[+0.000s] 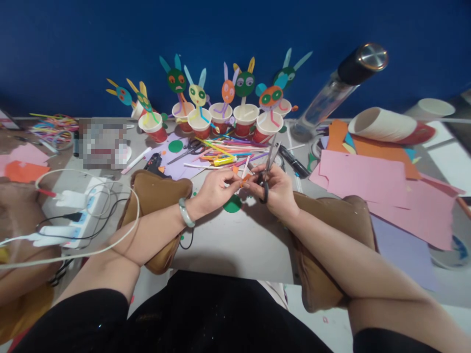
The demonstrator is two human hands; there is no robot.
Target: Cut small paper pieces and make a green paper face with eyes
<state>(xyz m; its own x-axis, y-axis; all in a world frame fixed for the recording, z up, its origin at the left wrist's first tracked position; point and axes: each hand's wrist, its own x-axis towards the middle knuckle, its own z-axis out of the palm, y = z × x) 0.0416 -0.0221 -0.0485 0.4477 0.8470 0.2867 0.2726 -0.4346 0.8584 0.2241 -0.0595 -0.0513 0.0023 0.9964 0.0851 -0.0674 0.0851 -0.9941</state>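
Black clothing nearest | left hand, right hand — both pinching orange paper between them | scissors — in right

Muted light throws soft shadows on the table; outer edges look stretched.

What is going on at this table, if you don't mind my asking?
A person is working on a small orange piece, pinched in the fingertips of the left hand, with the right hand's fingertips up against it. The right hand also holds a pair of scissors, blades pointing away from the person. A green circle lies on the table just below the hands. Beyond are paper cups with paper faces, and pink sheets lie to the right.
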